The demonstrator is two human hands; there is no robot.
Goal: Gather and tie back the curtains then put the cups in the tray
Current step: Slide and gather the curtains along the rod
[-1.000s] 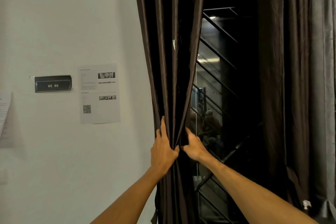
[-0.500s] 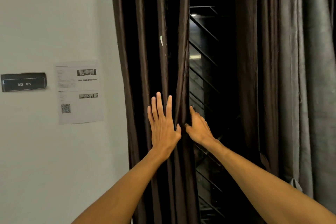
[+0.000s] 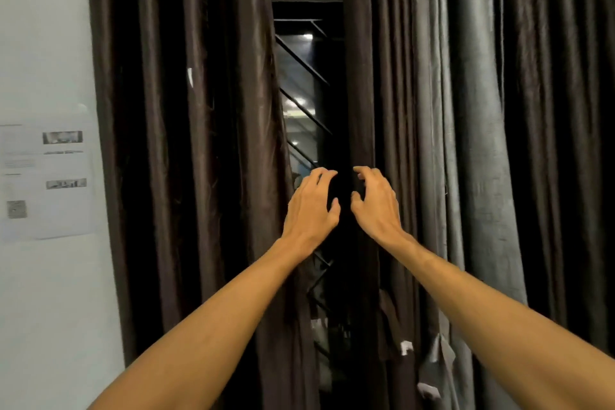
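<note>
A: Where's the left curtain [image 3: 186, 176]?
B: Nine o'clock, hanging loose. The left hand [image 3: 311, 206] is beside its edge, fingers half-curled, holding nothing.
A: And the right hand [image 3: 376, 206]?
B: Centre, fingers bent at the edge of the right curtain [image 3: 466, 143], which hangs at three o'clock. I cannot tell whether it grips.

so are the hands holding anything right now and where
Left hand holds nothing. Right hand is at the inner edge of the right curtain; too dark to tell whether it grips.
</note>
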